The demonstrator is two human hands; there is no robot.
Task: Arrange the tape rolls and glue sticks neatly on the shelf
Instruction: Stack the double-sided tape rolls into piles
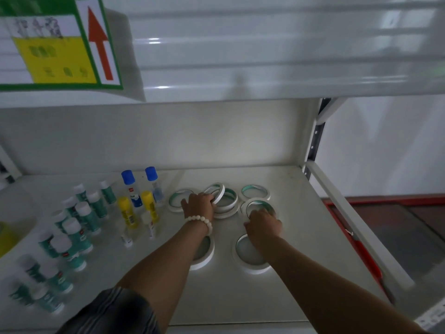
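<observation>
Left hand (198, 204): fingers curled round a tipped-up tape roll (220, 192).
Right hand (263, 225): on a flat tape roll (258, 201); I cannot tell if it grips.
Tape rolls (255, 270): in the middle of the shelf (301, 237), some piled, some apart. I think these still need tidying.
Glue sticks (79, 227): standing on the left in rough rows, looking nearly done.
Writing: the sign (50, 56) above has a red arrow (98, 44); its words and the glue labels are too blurry to read.
</observation>
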